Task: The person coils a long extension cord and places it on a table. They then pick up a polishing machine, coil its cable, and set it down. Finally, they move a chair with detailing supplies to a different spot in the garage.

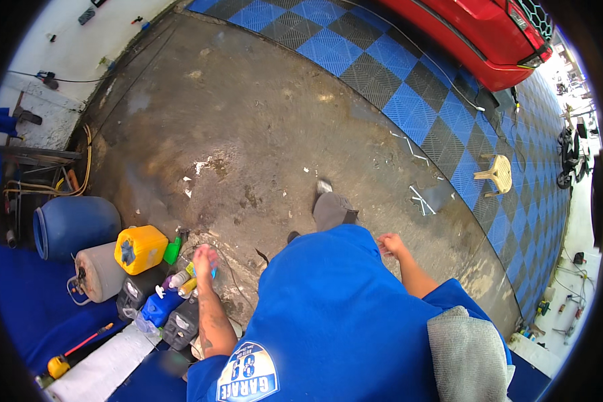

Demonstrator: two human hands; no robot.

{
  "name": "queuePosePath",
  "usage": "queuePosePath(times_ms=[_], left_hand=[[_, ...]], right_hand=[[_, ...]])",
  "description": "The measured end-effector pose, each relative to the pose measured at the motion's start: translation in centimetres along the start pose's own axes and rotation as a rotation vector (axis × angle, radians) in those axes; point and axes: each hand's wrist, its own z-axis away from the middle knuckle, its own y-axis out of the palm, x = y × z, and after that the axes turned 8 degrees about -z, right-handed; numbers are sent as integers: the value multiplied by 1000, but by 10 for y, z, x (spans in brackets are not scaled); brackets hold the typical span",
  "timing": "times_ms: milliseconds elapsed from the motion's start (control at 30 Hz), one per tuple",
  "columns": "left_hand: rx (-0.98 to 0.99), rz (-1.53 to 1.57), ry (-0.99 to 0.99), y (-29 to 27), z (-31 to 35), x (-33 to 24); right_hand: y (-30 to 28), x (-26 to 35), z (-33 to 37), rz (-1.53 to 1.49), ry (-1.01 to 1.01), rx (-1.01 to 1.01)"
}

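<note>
Wet-stained concrete floor (pixel 261 107) takes up the middle; blue-and-black tiles (pixel 395 107) run along the far right, red car (pixel 486 50) parked at the top. Blue drum (pixel 84 224) on its side, far left. Plastic stool (pixel 499 174) out on the tiles, well apart from both hands. Dirty grey drum (pixel 100 276) just beside the blue one, nearer the body. Yellow jug (pixel 147 249) next to both drums, left of the left hand. Blue jug (pixel 159 309) sits lower in the cluster, between dark jugs.

Left hand (pixel 205 257): raised near the cluster's right edge, fingers part-curled, palm side mostly hidden. Can't tell if it grips anything; a bit of light blue shows by the wrist. Right hand (pixel 390 245): out over the floor, fingers loosely bent, grip can't be told either.

Small yellow bottle (pixel 188 288) is the key one: left of the left forearm, closer to the body than the left hand. Long axis slants lower left to upper right, roughly toward that hand. Left hand clearly nearer; right is across the torso, well apart.
</note>
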Motion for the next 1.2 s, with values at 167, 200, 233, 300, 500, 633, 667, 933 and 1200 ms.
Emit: queuePosePath(times_ms=[167,200,233,300,500,633,667,933,1200], left_hand=[[-13,45,-30,48,-105,-103],[0,19,-84,65,-123,-111],[12,-9,-142,80,-136,-115],[107,72,-194,102,-157,-113],[194,133,-252,177,-217,-190],[291,100,-253,202,-298,-270],[274,54,-284,210,-320,-301],[119,-38,-312,223,-574,-591],[80,-116,25,242,-794,-966]], right_hand=[[22,159,-61,-9,-9,15],[22,198,-75,-9,-13,18],[21,237,-90,-7,-13,23],[12,318,-120,62,-9,31],[23,625,-161,54,-327,0],[49,799,-190,-48,-481,40],[60,830,-201,-54,-479,41],[141,960,-281,181,-157,93],[170,1138,-298,-176,-19,-72]])
